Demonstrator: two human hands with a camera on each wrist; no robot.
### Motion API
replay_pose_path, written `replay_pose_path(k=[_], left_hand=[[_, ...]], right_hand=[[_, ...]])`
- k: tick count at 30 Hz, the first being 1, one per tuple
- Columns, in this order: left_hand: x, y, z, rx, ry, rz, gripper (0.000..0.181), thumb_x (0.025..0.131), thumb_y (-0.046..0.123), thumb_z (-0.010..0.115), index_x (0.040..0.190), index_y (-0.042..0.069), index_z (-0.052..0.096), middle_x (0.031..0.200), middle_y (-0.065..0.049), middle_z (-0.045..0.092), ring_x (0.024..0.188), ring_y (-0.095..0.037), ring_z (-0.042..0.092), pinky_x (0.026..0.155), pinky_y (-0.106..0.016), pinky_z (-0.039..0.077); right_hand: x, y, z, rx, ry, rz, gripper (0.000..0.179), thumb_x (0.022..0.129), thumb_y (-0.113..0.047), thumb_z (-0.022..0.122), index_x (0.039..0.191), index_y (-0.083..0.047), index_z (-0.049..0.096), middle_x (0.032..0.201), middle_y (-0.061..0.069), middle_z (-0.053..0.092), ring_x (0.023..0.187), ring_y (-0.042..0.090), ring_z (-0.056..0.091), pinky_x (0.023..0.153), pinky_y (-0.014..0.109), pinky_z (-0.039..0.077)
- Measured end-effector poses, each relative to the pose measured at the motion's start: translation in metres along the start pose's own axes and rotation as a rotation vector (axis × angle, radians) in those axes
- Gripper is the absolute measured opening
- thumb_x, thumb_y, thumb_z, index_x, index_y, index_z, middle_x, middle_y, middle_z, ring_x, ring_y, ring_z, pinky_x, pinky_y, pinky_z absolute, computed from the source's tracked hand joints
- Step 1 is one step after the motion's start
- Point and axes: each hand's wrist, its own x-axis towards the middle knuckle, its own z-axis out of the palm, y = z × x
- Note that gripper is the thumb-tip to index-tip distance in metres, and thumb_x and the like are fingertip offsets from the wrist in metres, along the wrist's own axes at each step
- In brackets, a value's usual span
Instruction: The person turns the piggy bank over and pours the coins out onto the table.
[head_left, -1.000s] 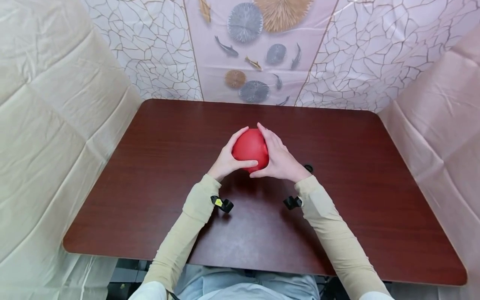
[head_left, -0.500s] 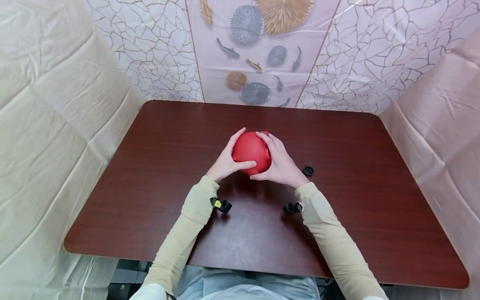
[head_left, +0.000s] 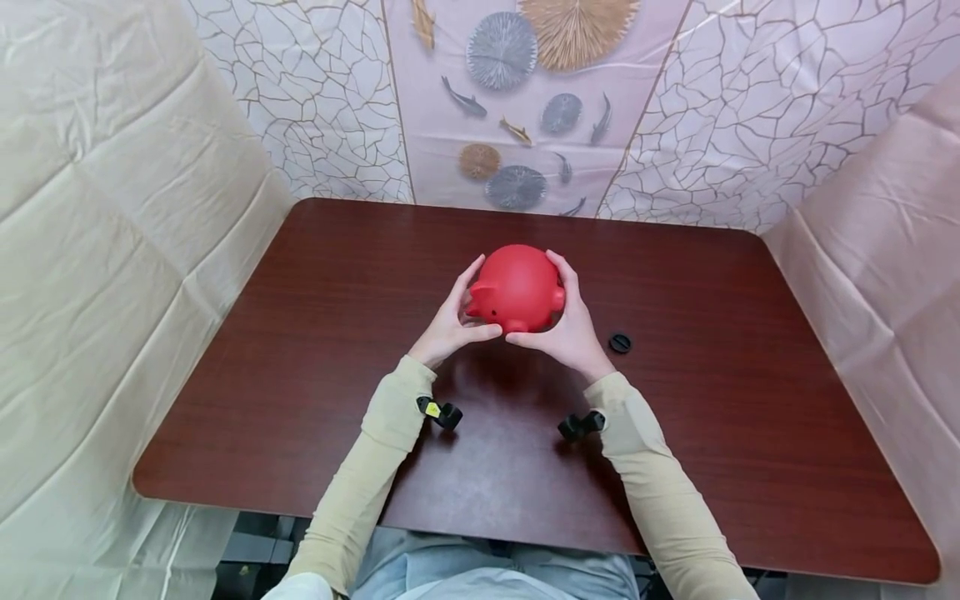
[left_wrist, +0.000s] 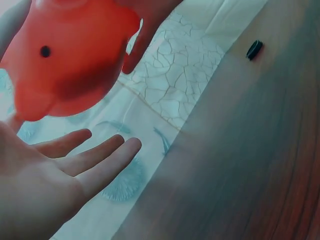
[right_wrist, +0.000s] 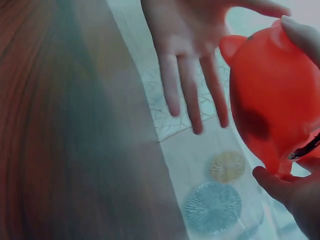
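A red piggy bank (head_left: 516,287) is up between both hands above the middle of the table. Its ear and black eye face the left side in the head view. My right hand (head_left: 567,329) grips its body, the thumb (right_wrist: 302,37) on one side and a finger (right_wrist: 275,186) by a foot. My left hand (head_left: 447,325) is beside the head end, with its fingers (left_wrist: 107,162) straight and spread; its thumb reaches close to the piggy bank, contact unclear. A dark-edged opening (right_wrist: 304,148) shows at the piggy bank's edge in the right wrist view.
A small round black plug (head_left: 620,342) lies on the dark red-brown table (head_left: 720,417), right of my right hand. Patterned cloth (head_left: 517,108) hangs behind the far edge. Pale cloth drapes stand on the left and right sides.
The piggy bank has been turned between the hands, and its side with the eye and ear has come into view. My right wrist has shifted slightly, uncovering the black plug.
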Motion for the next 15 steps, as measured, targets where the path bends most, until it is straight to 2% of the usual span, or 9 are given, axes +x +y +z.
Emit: replay_pose_path(k=[3, 7, 11, 15], left_hand=[[0.003, 0.001, 0.006, 0.004, 0.032, 0.002, 0.093, 0.080, 0.007, 0.071, 0.153, 0.035, 0.020, 0.150, -0.005, 0.038, 0.132, -0.029, 0.043, 0.100, -0.045, 0.051], [0.005, 0.003, 0.012, 0.002, 0.079, -0.007, 0.088, 0.080, 0.011, 0.072, 0.150, 0.041, 0.027, 0.150, 0.000, 0.038, 0.133, -0.025, 0.041, 0.098, -0.043, 0.052], [0.004, 0.001, 0.014, 0.008, 0.111, -0.006, 0.086, 0.079, 0.012, 0.073, 0.148, 0.042, 0.031, 0.145, -0.001, 0.044, 0.130, -0.024, 0.045, 0.097, -0.042, 0.053], [0.003, -0.001, 0.015, 0.021, 0.139, 0.005, 0.087, 0.077, 0.013, 0.076, 0.146, 0.046, 0.032, 0.141, -0.002, 0.047, 0.128, -0.023, 0.046, 0.095, -0.043, 0.054]], right_hand=[[-0.002, 0.001, 0.002, 0.064, -0.009, 0.030, 0.111, 0.068, -0.010, 0.087, 0.151, -0.033, 0.018, 0.151, -0.001, 0.034, 0.136, 0.022, 0.037, 0.097, 0.052, 0.051], [-0.007, -0.009, 0.003, 0.098, -0.036, 0.071, 0.108, 0.071, -0.009, 0.084, 0.152, -0.027, 0.015, 0.152, 0.004, 0.031, 0.137, 0.026, 0.035, 0.099, 0.050, 0.051], [-0.010, -0.018, 0.002, 0.118, -0.074, 0.100, 0.107, 0.074, -0.007, 0.081, 0.153, -0.021, 0.010, 0.153, 0.008, 0.028, 0.138, 0.028, 0.034, 0.100, 0.049, 0.050], [-0.010, -0.023, 0.000, 0.125, -0.108, 0.111, 0.107, 0.075, -0.006, 0.080, 0.153, -0.024, 0.009, 0.154, 0.008, 0.025, 0.139, 0.028, 0.032, 0.100, 0.050, 0.050]])
